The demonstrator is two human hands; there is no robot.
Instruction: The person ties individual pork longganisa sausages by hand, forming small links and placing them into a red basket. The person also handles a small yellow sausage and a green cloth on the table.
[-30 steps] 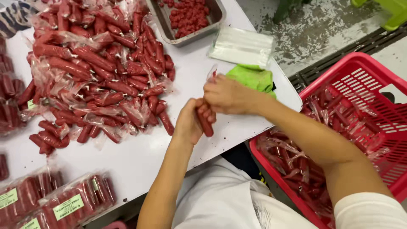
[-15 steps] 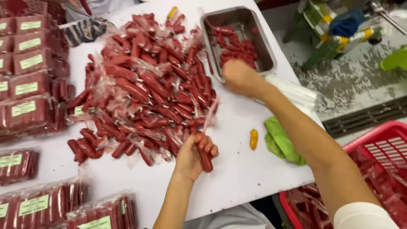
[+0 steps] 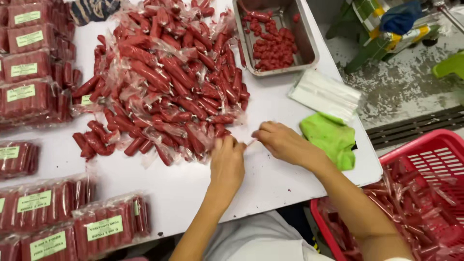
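left hand (image 3: 226, 162): on the white counter (image 3: 270, 111), fingers curled shut at the near edge of the sausage pile (image 3: 166, 82); what it grips is hidden
right hand (image 3: 282, 142): just beside left, fingertips pinched on a clear wrapper strip (image 3: 251, 142)
green cloth (image 3: 330, 137): right of right hand
metal tray (image 3: 275, 34): far side, holds red pieces
red basket (image 3: 425, 193): off the counter edge, right

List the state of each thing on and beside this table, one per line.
left hand: fingers curled at the near edge of the sausage pile, grip hidden
right hand: pinching a clear wrapper strip
sausage pile: loose heap, still wrapped
metal tray: partly filled with red pieces
labelled packs: sealed, lying flat
green cloth: crumpled
red basket: holds wrappers
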